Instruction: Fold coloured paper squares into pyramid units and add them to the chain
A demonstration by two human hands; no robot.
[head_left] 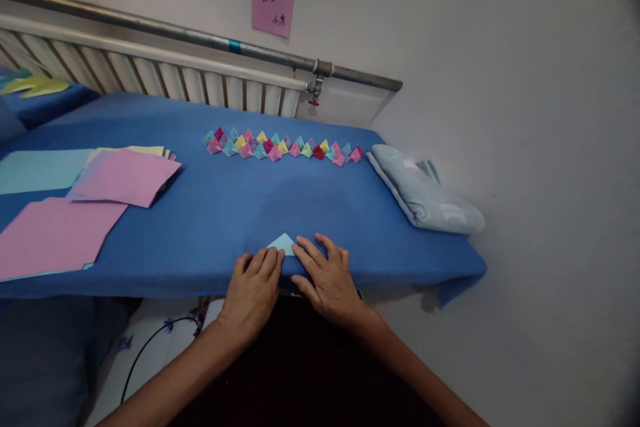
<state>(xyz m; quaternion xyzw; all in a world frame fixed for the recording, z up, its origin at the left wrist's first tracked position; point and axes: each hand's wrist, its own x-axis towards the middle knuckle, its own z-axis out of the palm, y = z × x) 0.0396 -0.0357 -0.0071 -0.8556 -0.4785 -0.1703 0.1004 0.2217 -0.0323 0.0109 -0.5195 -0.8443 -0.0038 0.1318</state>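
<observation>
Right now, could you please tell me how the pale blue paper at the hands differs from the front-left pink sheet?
The pale blue paper shows as a small triangle, while the pink sheet spreads far broader. The left hand and right hand touch the paper; the sheet lies untouched. Both rest on the blue cloth.

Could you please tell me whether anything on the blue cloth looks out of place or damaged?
Nothing looks damaged or spilled. Only the upper pink sheet at left is askew: it lies turned against the yellow paper beneath, which shows past its far edge. What shows of the light blue triangle looks neat.
</observation>
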